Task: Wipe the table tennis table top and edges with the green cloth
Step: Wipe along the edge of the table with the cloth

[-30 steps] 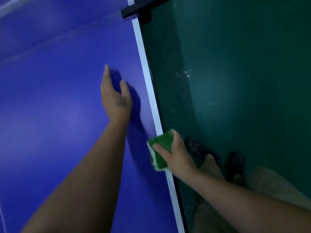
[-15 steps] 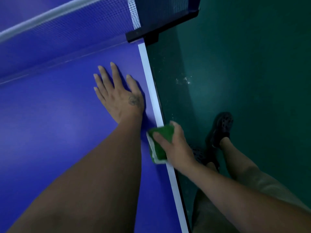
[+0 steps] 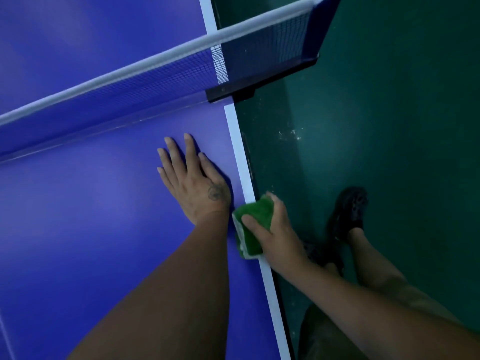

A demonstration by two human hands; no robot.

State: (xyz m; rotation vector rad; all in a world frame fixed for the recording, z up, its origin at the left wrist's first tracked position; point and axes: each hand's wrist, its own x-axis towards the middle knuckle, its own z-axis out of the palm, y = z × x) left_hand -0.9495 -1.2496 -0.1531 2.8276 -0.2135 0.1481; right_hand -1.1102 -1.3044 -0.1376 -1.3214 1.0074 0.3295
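On the blue table (image 3: pixel 78 216), the right hand (image 3: pixel 275 232), gripping the green cloth (image 3: pixel 253 224) against the white edge line (image 3: pixel 240 162), had crept closer to the net (image 3: pixel 161 79) within 1 second, while the left hand (image 3: pixel 193 188) just beside it had flattened open on the top, so the edge wipe seemed to be advancing netward.

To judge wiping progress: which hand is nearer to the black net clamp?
Left. The left hand lies flat on the blue table top just before the black net clamp; the right hand, gripping the green cloth, is further back along the white edge.
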